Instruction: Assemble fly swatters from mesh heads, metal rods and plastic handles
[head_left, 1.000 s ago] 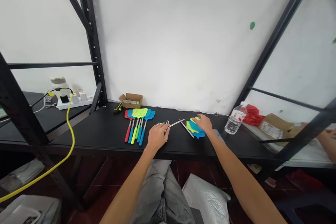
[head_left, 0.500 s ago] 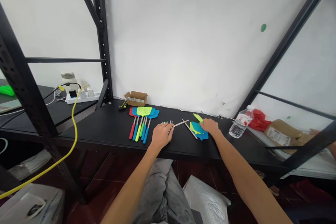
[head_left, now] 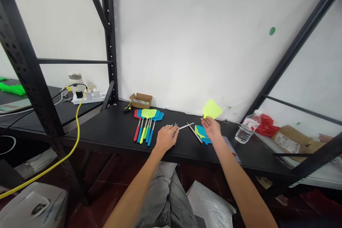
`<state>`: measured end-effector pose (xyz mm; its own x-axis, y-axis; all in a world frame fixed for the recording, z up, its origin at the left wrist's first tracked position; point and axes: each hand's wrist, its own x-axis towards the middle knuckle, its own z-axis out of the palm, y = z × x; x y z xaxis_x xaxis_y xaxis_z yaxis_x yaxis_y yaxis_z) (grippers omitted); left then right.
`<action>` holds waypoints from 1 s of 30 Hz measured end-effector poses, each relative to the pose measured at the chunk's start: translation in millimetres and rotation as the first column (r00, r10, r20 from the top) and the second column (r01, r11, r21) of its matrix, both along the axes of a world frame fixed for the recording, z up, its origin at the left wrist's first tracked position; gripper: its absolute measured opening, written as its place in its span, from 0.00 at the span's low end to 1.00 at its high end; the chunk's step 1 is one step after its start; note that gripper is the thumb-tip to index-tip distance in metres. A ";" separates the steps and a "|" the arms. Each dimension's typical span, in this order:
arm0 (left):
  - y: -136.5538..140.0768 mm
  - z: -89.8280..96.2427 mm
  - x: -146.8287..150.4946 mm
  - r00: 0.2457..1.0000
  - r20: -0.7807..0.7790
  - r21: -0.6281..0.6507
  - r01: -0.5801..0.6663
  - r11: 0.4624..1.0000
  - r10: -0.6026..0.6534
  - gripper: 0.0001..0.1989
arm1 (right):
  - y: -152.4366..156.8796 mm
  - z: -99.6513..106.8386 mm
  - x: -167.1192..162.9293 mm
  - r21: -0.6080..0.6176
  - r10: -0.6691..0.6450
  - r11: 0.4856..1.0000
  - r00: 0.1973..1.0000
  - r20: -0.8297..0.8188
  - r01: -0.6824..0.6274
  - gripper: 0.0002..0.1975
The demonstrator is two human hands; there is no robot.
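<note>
My left hand (head_left: pixel 166 138) is closed around a thin silver metal rod (head_left: pixel 186 125) that points right, at the black tabletop's middle. Small coloured pieces, possibly handle ends, show partly behind its fingers. Raised above the table, my right hand (head_left: pixel 211 128) pinches a yellow-green fly swatter head (head_left: pixel 212 109) by its narrow end. Below that hand lies a small pile of blue and yellow fly swatter heads (head_left: pixel 201 131), partly covered. Another silver rod (head_left: pixel 195 133) rests just left of the pile. Several complete fly swatters (head_left: pixel 149 113) with coloured handles lie fanned side by side to the left.
An open cardboard box (head_left: pixel 141 100) stands by the wall. A water bottle (head_left: pixel 247 127) is at the right, beside red plastic (head_left: pixel 266 125) and a brown parcel (head_left: pixel 287 139). A flat sheet (head_left: pixel 232 149) lies by my right forearm. A yellow cable (head_left: pixel 77 128) hangs at left.
My right hand has lifted off the pile, turned palm up and raised the yellow-green swatter head. The flat sheet now shows beside my forearm. My left hand stays with the rod.
</note>
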<state>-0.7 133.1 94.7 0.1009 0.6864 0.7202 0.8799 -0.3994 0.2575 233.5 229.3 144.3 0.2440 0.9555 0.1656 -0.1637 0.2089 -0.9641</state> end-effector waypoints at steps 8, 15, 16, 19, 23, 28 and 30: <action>-2.7 2.6 0.3 1.000 -0.006 -0.004 0.000 1.000 0.000 0.12 | -28.9 -28.8 -45.4 -0.003 0.183 0.979 0.886 -0.425 -0.204 0.06; -3.9 2.8 1.1 1.000 0.012 -0.013 0.009 1.000 -0.009 0.13 | -34.0 -26.9 -51.6 0.019 0.194 0.979 0.896 -0.400 -0.204 0.07; -3.8 2.5 1.1 1.000 0.014 -0.014 0.007 1.000 -0.007 0.13 | -34.3 -27.2 -52.2 0.023 0.195 0.979 0.897 -0.396 -0.203 0.07; -3.4 1.7 1.0 1.000 0.017 -0.025 0.004 1.000 -0.003 0.14 | -34.5 -28.5 -54.5 0.035 0.202 0.978 0.890 -0.410 -0.206 0.07; -2.9 0.7 0.3 1.000 0.022 -0.045 0.007 0.999 -0.006 0.14 | -34.6 -30.1 -58.7 0.050 0.200 0.979 0.887 -0.417 -0.198 0.08; -2.9 0.6 -0.4 1.000 0.021 -0.065 0.018 0.998 -0.016 0.15 | -37.2 -30.3 -66.7 0.083 0.161 0.987 0.911 -0.379 -0.140 0.10; -3.1 0.9 -0.5 1.000 0.023 -0.076 0.020 0.997 -0.018 0.16 | -38.5 -29.5 -70.1 0.100 0.141 0.989 0.918 -0.370 -0.112 0.10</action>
<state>-1.2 130.0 95.6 0.0993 0.7374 0.6681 0.8660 -0.3947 0.3069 163.4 190.9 114.8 0.1803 0.9708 0.1583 -0.5404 0.2322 -0.8087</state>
